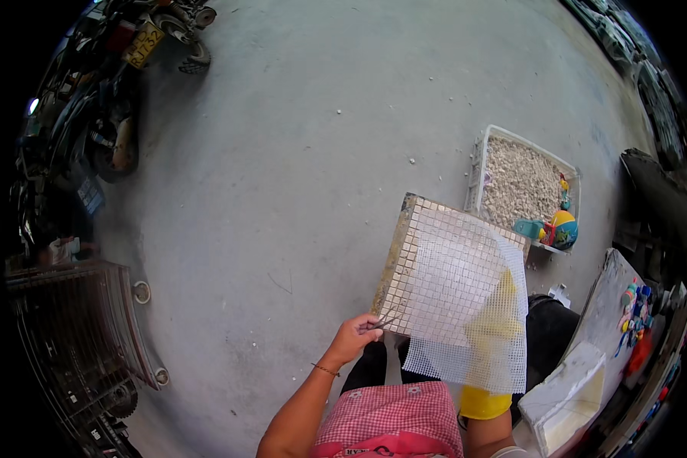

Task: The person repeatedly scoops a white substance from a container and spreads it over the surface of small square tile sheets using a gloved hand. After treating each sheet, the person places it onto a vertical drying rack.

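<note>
Directions: clock face read from frame centre.
Floor (282,168): grey, smooth, spread across the middle.
Motorcycles (114,145): parked at 10 o'clock, dark, partly lost at the rim.
Metal cart (130,320): 8 o'clock, barred frame with wheels.
Counter (617,294): between 3 and 4 o'clock, low, grey; small multicoloured pieces (635,309) on its far side.
Tiled board (395,286): 4 o'clock, above the person's lap, slightly turned; pale square tiles set in a grid.
Mesh sheet (458,282): white, lying over most of the board, overhanging its near edge.
Crate (477,172): between 2 and 3 o'clock, white plastic, filled with pale chips (520,179).
Apron (389,416): between 5 and 6 o'clock, pink check.
Foam box (546,404): 4 o'clock, white.
Yellow sleeve (485,404): 5 o'clock, on the right arm, continuing under the mesh.
Right hand: veiled by the mesh; grip cannot be told.
Left hand (356,337): 6 o'clock, fingers closed around tweezers, beside the board's near-left corner.
Ball (563,230): 3 o'clock, yellow and blue, at the crate's near-right corner.
Tweezers (383,324): slim, dark, tips towards the tiles.
</note>
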`<action>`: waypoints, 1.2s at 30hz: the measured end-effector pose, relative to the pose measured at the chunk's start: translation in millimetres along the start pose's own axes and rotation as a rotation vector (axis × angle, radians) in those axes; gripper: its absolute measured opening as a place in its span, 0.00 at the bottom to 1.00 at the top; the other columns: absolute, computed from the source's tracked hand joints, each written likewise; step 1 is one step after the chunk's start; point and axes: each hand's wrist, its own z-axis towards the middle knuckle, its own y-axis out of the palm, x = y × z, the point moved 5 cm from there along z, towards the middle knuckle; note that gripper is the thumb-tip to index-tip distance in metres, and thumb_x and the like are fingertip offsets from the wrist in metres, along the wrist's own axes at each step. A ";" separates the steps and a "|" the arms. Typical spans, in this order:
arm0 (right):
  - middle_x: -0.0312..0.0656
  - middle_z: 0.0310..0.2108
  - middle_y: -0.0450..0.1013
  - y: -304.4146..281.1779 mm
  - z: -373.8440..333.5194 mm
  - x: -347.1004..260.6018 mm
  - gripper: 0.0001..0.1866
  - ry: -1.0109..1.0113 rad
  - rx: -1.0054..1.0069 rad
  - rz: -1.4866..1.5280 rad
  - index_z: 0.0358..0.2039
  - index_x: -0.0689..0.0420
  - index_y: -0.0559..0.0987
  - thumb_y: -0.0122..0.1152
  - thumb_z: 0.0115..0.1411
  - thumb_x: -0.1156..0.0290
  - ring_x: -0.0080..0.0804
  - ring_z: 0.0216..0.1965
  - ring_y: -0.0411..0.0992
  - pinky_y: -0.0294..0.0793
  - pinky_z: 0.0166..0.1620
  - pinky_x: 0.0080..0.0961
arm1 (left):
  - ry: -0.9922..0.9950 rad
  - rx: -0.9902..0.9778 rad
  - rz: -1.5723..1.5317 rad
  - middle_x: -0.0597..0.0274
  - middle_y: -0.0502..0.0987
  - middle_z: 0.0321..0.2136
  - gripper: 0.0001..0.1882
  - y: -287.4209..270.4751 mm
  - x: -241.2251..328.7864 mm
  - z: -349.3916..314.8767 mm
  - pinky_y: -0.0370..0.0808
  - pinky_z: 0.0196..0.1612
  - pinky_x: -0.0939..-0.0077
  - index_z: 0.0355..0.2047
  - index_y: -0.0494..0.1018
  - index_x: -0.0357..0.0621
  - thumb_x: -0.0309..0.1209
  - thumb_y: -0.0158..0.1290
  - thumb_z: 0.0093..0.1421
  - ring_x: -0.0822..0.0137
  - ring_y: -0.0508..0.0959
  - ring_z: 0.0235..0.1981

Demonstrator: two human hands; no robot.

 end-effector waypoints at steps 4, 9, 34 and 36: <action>0.45 0.42 0.72 3.4 9.1 -9.2 0.21 -0.005 0.006 -0.036 0.50 0.63 0.69 0.55 0.58 0.67 0.30 0.38 0.74 0.75 0.40 0.21 | -0.006 0.018 -0.019 0.66 0.73 0.29 0.08 -1.5 8.6 2.4 0.70 0.34 0.84 0.36 0.70 0.34 0.22 0.53 0.54 0.78 0.72 0.29; 0.44 0.42 0.72 0.4 10.8 -13.5 0.21 -0.015 0.014 -0.038 0.49 0.63 0.69 0.55 0.58 0.67 0.30 0.38 0.74 0.75 0.39 0.20 | 0.034 0.141 0.155 0.67 0.74 0.27 0.08 -15.3 -1.6 17.9 0.70 0.34 0.84 0.35 0.70 0.34 0.22 0.53 0.54 0.78 0.72 0.28; 0.44 0.40 0.73 -12.4 -6.5 -14.5 0.21 -0.019 0.057 -0.055 0.49 0.63 0.70 0.56 0.58 0.65 0.29 0.36 0.74 0.76 0.37 0.19 | 0.088 -0.036 0.100 0.68 0.74 0.30 0.10 -21.6 38.3 31.0 0.71 0.37 0.83 0.38 0.71 0.34 0.23 0.53 0.55 0.78 0.72 0.31; 0.44 0.40 0.73 -13.9 -5.2 -15.1 0.21 -0.021 0.063 -0.058 0.49 0.63 0.70 0.56 0.58 0.65 0.29 0.36 0.74 0.76 0.37 0.19 | 0.100 -0.024 0.142 0.68 0.74 0.30 0.10 -22.6 51.8 31.5 0.71 0.36 0.83 0.38 0.71 0.34 0.23 0.53 0.55 0.78 0.72 0.30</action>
